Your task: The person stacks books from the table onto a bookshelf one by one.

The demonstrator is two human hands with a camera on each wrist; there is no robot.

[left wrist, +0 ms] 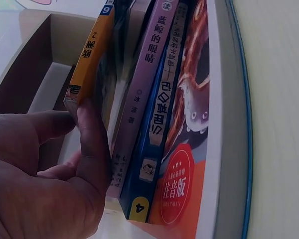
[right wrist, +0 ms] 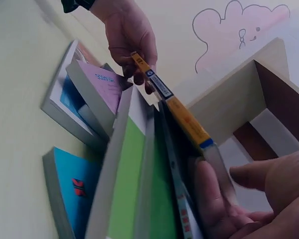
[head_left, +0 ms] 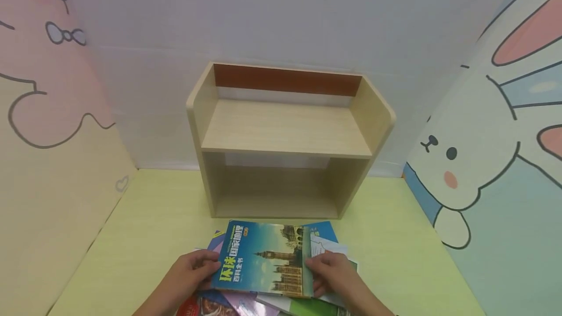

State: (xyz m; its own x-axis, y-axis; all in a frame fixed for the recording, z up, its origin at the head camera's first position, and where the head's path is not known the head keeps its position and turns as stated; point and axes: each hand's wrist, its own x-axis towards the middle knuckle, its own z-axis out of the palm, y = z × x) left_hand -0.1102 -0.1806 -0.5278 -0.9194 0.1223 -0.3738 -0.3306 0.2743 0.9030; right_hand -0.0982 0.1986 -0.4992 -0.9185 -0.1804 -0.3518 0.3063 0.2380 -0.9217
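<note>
A blue book (head_left: 263, 257) with a clock tower on its cover lies between both hands, above a loose pile of other books. My left hand (head_left: 189, 272) grips its left edge, thumb on the cover and fingers beneath. On the opposite edge, my right hand (head_left: 335, 272) pinches it the same way. The left wrist view shows the book's orange spine (left wrist: 92, 55) raised over the pile. Under it lie a purple book (left wrist: 144, 74), a thick blue book (left wrist: 149, 164) and a green-and-white book (right wrist: 124, 169), partly hidden by the held one.
Behind the pile stands a two-tier wooden shelf (head_left: 287, 128) with bare boards, its lower front edge close to the books. A turquoise book (right wrist: 72, 189) lies at the pile's side. Walls with cartoon animals border the pale yellow table (head_left: 145, 218).
</note>
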